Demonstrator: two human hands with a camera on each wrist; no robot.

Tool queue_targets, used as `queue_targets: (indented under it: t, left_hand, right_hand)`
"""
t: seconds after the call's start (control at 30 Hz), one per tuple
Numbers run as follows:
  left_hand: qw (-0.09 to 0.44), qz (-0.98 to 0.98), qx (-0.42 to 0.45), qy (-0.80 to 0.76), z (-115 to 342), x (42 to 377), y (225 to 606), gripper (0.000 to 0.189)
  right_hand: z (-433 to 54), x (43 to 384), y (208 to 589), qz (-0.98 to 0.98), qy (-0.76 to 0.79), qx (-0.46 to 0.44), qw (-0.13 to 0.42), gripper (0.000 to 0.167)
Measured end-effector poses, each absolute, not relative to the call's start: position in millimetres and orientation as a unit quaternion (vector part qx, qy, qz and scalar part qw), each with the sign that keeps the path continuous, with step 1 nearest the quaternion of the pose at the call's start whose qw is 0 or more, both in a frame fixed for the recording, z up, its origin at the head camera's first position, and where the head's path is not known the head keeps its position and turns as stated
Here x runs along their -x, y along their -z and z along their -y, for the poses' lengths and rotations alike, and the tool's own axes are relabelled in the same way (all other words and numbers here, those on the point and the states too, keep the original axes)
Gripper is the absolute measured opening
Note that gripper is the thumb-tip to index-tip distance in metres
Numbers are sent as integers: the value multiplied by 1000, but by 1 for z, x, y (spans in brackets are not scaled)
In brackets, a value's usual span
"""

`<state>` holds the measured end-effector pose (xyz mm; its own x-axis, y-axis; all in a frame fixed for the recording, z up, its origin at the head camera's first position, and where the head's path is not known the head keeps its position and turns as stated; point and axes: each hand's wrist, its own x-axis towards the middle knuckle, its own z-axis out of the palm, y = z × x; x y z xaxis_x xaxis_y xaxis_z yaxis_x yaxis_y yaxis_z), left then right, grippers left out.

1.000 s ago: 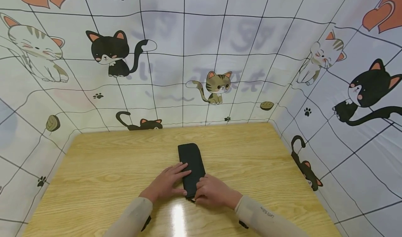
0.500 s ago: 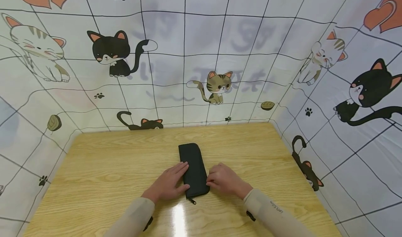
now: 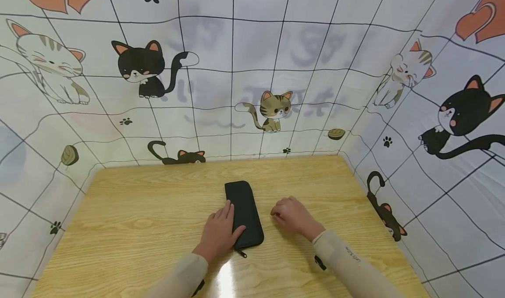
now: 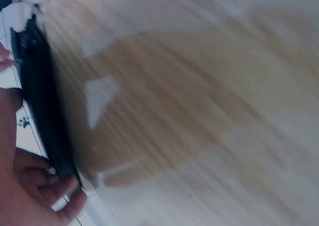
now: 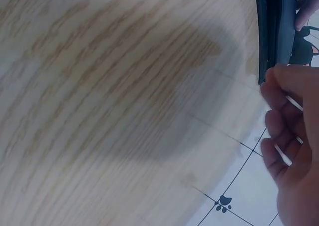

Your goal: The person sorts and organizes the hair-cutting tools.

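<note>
A black zippered case (image 3: 245, 214) lies flat on the wooden table, its long side running away from me. The zip pull (image 3: 241, 253) sticks out at the near left corner. My left hand (image 3: 219, 230) rests on the case's left side, fingers extended along the edge and thumb across the top. In the left wrist view, fingertips (image 4: 70, 193) touch the edge of the case (image 4: 45, 96). To the right of the case, apart from it, is my right hand (image 3: 293, 214), fingers loosely bent and holding nothing. The right wrist view shows the same hand (image 5: 289, 121) with thumb and index tips close together.
The wood-grain table (image 3: 150, 201) spreads around the case. Cat-printed sheeting (image 3: 221, 87) rises behind it and along both sides. A bright reflection lies on the near part of the tabletop.
My right hand has left the near end of the case and moved away along and beyond its right side. My left hand has turned, its fingers now pointing farther forward along the edge.
</note>
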<state>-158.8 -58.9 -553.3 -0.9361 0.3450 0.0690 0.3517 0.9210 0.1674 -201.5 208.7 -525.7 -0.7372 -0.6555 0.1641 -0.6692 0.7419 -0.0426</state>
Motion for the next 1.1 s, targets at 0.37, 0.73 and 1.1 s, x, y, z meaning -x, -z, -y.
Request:
queue_targets:
  t: [0.37, 0.73, 1.1]
  left_hand:
    - [-39, 980, 18, 195, 20, 163, 541, 98]
    - [-31, 967, -58, 247, -8, 164, 548, 128]
    - [-87, 971, -16, 221, 0, 173, 541, 125]
  right_hand:
    - [-219, 209, 533, 962, -1, -264, 68, 17]
    - [-224, 212, 536, 968, -4, -242, 58, 29]
    - [-227, 211, 539, 970, -17, -236, 57, 30]
